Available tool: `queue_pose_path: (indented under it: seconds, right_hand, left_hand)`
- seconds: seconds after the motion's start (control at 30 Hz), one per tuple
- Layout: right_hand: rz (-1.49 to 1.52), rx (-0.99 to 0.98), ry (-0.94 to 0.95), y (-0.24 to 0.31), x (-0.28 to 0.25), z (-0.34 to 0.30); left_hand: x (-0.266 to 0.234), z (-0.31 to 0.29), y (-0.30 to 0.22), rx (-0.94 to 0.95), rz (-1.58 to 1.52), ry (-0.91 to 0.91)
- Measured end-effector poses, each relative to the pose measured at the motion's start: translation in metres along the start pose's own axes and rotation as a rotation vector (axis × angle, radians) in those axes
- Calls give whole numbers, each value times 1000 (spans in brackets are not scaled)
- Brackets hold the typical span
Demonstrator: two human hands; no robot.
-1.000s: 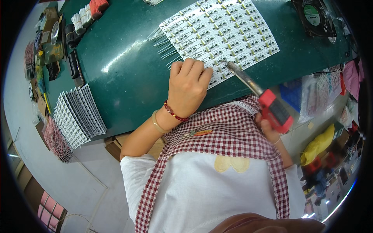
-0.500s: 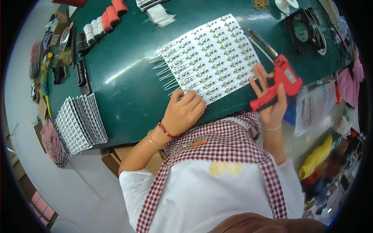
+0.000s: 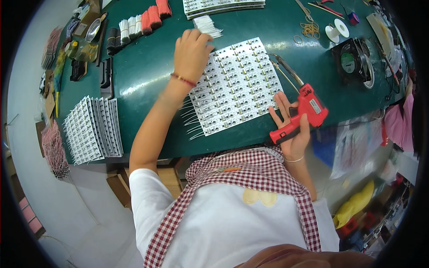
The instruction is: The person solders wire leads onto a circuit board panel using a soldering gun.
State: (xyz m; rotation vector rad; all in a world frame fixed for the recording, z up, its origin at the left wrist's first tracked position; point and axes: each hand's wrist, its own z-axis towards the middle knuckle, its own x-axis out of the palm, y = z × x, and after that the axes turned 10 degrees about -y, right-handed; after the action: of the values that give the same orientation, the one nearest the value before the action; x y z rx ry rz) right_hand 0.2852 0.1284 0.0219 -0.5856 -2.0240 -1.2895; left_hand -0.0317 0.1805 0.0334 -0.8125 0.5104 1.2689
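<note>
Left hand point(image 3: 191, 53) is up from the near-left edge of the board to its far-left corner, fingertips now at the loose pile of white wires point(image 3: 205, 26), 12 o'clock. Tip of the red soldering gun point(image 3: 309, 111) is over the board a second ago; now it's off, just beside the right edge. Reads as a gap between joints: hot end clear, left hand at the wire supply.

Left hand: fingers curled in, can't tell if a wire is pinched. Right hand point(image 3: 295, 142): has the gun by the handle between thumb and fingers, loose, some fingers stretched out; gun sits between 2 and 3 o'clock.

Circuit board sheet point(image 3: 237, 89) lies flat on the green counter point(image 3: 138, 107), toward 12–1 o'clock. Attached-looking pale wires point(image 3: 192, 121) stick out past its left edge; forearm and hand hide part of that row.

Other boards: row standing on edge point(image 3: 82, 134) at 9 o'clock, flat stack point(image 3: 225, 5) at 12.

Containers: clear plastic bag point(image 3: 346, 152) at 3 o'clock, below counter edge, thin reddish strands inside. Metal bowl point(image 3: 93, 30) between 10 and 11, contents unclear. Cardboard box point(image 3: 119, 187) at 8, under the counter, inside not readable.
</note>
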Motion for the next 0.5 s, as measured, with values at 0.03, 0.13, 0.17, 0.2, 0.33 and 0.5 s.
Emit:
queue_pose_path:
  seconds: [0.03, 0.13, 0.17, 0.2, 0.33, 0.5]
  right_hand:
    - [0, -7, 6, -2, 3, -1]
    - [64, 18, -9, 2, 2, -6]
    - [65, 10, -15, 4, 2, -7]
    - [66, 3, -19, 5, 1, -9]
    - [43, -24, -40, 14, 2, -15]
    - [44, -88, -44, 24, 11, -14]
  left_hand:
    - [11, 6, 10, 15, 39, 35]
    - [28, 11, 15, 11, 135, 109]
    - [32, 13, 16, -3, 190, 157]
    - [33, 13, 18, 1, 190, 153]
    - [36, 13, 18, -28, 128, 144]
    - [37, 11, 18, 27, 100, 143]
